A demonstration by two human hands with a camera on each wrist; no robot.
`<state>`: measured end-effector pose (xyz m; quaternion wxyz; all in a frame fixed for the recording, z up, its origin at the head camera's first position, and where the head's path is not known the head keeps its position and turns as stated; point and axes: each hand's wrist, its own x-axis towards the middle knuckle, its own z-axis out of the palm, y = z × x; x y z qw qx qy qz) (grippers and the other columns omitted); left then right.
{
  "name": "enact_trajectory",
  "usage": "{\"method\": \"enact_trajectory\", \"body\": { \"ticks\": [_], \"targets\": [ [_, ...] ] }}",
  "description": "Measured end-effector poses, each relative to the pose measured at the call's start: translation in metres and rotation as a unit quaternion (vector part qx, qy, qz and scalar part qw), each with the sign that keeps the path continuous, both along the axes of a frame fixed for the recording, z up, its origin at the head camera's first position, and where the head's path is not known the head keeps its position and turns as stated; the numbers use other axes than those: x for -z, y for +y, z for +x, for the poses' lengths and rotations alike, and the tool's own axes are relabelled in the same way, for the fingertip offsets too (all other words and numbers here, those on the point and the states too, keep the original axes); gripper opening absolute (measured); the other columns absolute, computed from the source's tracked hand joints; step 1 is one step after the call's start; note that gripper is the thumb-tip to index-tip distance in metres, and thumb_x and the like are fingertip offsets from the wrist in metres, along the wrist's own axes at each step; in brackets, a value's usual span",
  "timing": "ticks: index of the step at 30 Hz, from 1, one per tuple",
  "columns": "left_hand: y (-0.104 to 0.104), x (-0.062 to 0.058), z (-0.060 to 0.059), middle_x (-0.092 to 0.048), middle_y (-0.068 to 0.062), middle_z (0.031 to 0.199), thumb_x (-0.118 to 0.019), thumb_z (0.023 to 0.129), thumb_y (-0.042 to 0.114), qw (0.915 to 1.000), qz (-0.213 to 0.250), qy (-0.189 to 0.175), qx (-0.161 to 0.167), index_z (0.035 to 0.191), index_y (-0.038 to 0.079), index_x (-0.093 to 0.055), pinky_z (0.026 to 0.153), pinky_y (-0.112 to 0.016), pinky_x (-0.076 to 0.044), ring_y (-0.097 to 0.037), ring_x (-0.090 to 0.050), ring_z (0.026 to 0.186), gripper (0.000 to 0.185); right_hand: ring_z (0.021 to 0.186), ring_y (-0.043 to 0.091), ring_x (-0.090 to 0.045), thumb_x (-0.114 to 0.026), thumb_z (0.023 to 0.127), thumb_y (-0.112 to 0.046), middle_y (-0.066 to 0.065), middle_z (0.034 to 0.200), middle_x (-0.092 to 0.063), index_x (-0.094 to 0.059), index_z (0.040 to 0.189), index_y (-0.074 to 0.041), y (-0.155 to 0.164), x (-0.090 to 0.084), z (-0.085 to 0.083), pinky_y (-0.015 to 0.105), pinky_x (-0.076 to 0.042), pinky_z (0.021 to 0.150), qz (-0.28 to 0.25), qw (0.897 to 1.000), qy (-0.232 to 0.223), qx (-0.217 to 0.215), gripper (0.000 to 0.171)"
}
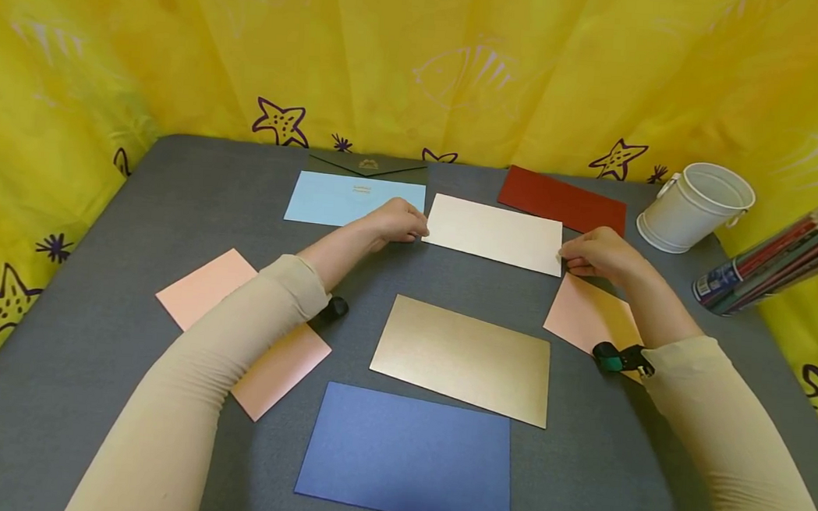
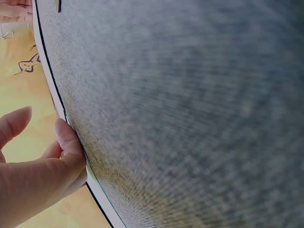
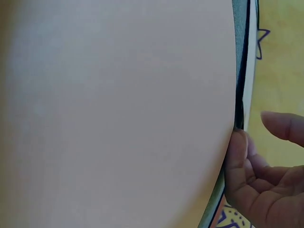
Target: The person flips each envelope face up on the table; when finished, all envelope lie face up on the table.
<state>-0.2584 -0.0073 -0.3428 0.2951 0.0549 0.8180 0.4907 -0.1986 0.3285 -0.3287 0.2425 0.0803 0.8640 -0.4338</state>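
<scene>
Gripping cream envelope (image 1: 495, 233) ends, both hands; white bucket (image 1: 696, 207) seemingly empty.

backdrop: yellow curtain (image 1: 421, 61) with purple starfish prints, hung behind both hands | surface: grey felt table (image 1: 93, 361) beneath them | light: bright, even

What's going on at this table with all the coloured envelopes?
A person is holding a cream envelope by its two short ends, left hand on one end and right hand on the other, low over a grey table. Around it lie a light blue envelope, a red one, a gold one, a dark blue one and pink sheets. A white bucket stands at the right.
</scene>
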Motion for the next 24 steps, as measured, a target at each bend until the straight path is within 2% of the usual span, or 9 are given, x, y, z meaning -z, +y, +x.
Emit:
{"method": "enact_trajectory", "body": {
  "ticks": [3, 6, 12, 15, 18, 24],
  "targets": [
    [0.002, -0.001, 0.000, -0.059, -0.017, 0.131, -0.056, 0.095, 0.006, 0.9997, 0.007, -0.009, -0.023, 0.132, -0.007, -0.057, 0.073, -0.013, -0.049, -0.009, -0.054, 0.087, 0.039, 0.076, 0.003, -0.059, -0.054, 0.101, -0.017, -0.010, 0.083, -0.059, -0.047, 0.130, 0.018, 0.000, 0.000, 0.000, 0.014, -0.056, 0.073, -0.005, 1.000, 0.003, 0.008, 0.046],
    [0.003, -0.002, 0.000, -0.059, -0.014, 0.122, -0.057, 0.093, 0.006, 0.9989, 0.015, -0.017, -0.041, 0.129, -0.009, -0.058, 0.073, -0.014, -0.051, -0.008, -0.054, 0.082, 0.039, 0.073, 0.002, -0.060, -0.056, 0.099, -0.014, -0.011, 0.081, -0.059, -0.047, 0.130, 0.018, 0.001, -0.001, 0.000, 0.014, -0.057, 0.071, -0.015, 1.000, 0.010, 0.025, 0.046],
    [0.005, -0.006, 0.004, -0.057, -0.010, 0.102, -0.058, 0.093, 0.003, 0.9918, 0.071, -0.075, -0.076, 0.130, -0.012, -0.055, 0.095, -0.028, -0.057, -0.012, -0.058, 0.079, 0.039, 0.074, -0.001, -0.058, -0.058, 0.098, -0.012, -0.009, 0.088, -0.054, -0.040, 0.135, 0.015, 0.004, -0.006, 0.001, 0.012, -0.057, 0.070, -0.023, 0.998, 0.028, 0.060, 0.049],
    [0.004, -0.007, 0.006, -0.058, -0.010, 0.096, -0.059, 0.094, 0.003, 0.9895, 0.081, -0.088, -0.081, 0.128, -0.013, -0.055, 0.100, -0.033, -0.056, -0.013, -0.060, 0.076, 0.038, 0.075, -0.001, -0.058, -0.059, 0.098, -0.014, -0.009, 0.090, -0.054, -0.040, 0.135, 0.012, 0.006, -0.008, 0.002, 0.011, -0.056, 0.071, -0.026, 0.997, 0.033, 0.068, 0.049],
    [0.002, -0.008, 0.006, -0.059, -0.009, 0.092, -0.060, 0.094, 0.003, 0.9894, 0.083, -0.091, -0.077, 0.128, -0.013, -0.055, 0.095, -0.031, -0.059, -0.012, -0.061, 0.074, 0.038, 0.075, -0.002, -0.058, -0.060, 0.098, -0.017, -0.011, 0.089, -0.054, -0.041, 0.134, 0.009, 0.008, -0.010, 0.002, 0.011, -0.056, 0.072, -0.031, 0.997, 0.031, 0.070, 0.048],
    [-0.008, -0.009, 0.005, -0.062, -0.005, 0.080, -0.058, 0.096, 0.001, 0.9868, 0.117, -0.082, -0.077, 0.129, -0.013, -0.056, 0.070, -0.020, -0.060, -0.009, -0.064, 0.066, 0.036, 0.075, -0.003, -0.060, -0.061, 0.098, -0.018, -0.015, 0.085, -0.057, -0.043, 0.132, 0.005, 0.007, -0.014, 0.001, 0.011, -0.057, 0.073, -0.063, 0.995, 0.038, 0.063, 0.044]
  ]
}}
